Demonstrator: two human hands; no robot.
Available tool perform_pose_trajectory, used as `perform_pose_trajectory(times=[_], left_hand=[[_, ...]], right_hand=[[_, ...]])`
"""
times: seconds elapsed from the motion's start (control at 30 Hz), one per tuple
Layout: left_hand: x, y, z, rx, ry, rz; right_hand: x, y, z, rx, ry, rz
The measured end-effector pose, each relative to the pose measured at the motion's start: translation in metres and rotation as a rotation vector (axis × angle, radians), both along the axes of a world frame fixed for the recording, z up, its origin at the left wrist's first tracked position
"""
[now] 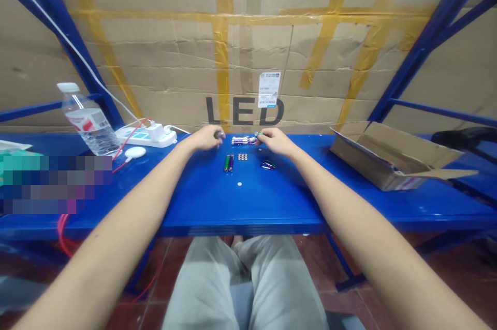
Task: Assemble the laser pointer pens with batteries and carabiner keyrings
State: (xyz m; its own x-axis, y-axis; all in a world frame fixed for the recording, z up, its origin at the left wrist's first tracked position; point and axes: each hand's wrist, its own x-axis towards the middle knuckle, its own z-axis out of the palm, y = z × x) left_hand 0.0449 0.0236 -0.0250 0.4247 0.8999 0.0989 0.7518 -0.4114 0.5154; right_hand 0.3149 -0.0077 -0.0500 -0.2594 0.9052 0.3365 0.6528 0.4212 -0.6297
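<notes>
My left hand (212, 138) is at the far side of the blue table, fingers curled round something small and dark that I cannot make out. My right hand (275, 141) pinches at the right end of a row of shiny purple and silver tubes (241, 141); a small bit of green and silver shows at its fingertips, too small to name. Nearer to me stand out a green tube (227, 163) and a purple tube (231, 163), side by side. Beside them sit several small round silver pieces (243, 157) in rows. Purple and green carabiner-like clips (267, 165) lie below my right hand.
A small pale disc (239, 184) lies on the blue table (217, 205). On the left are a water bottle (91, 125), a white power strip (145, 136) with cables and a white oval object (135, 152). An open cardboard box (388, 161) stands right. Cardboard walls the back.
</notes>
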Motion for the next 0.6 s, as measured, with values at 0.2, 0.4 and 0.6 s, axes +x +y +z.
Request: perform_pose_trajectory(times=[0.2,0.4,0.6], left_hand=[[-0.017,-0.007,-0.011,-0.140,0.176,0.276],[-0.007,-0.014,-0.008,-0.004,0.437,0.256],[-0.002,-0.021,-0.003,-0.203,0.274,0.197]], right_hand=[[0.007,0.003,-0.001,-0.036,-0.057,-0.136],[0.014,0.010,-0.006,-0.037,-0.048,-0.163],[0.017,0.012,-0.007,-0.057,-0.047,-0.177]])
